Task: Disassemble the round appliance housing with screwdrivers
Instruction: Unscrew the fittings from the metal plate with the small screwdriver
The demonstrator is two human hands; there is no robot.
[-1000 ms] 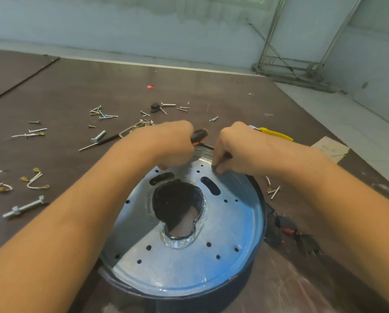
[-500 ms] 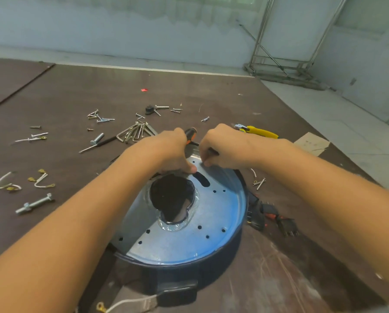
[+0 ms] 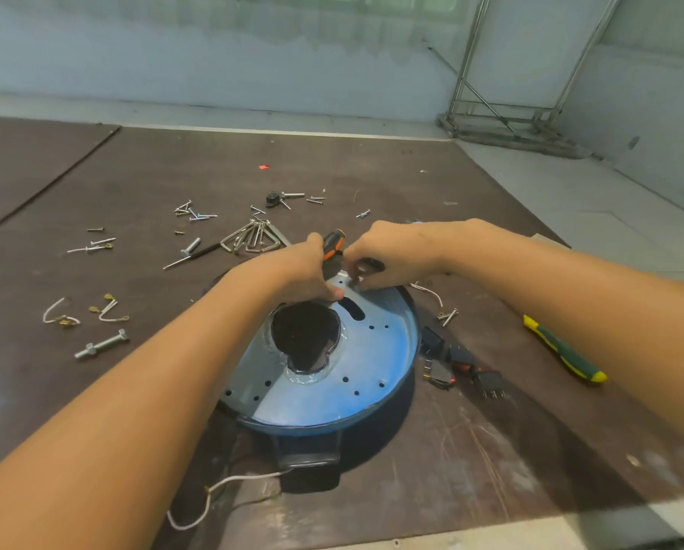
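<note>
Hiding the housing rim, left hand grips screwdriver, right hand pinches dark part; screws, switches around.

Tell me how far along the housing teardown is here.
Done: loose screws and small black switches already lie on the table. In hand: the left hand grips an orange-handled screwdriver at the metal plate's far edge, right hand fingers curled close by. Left: the plate still sits in the housing.
</note>
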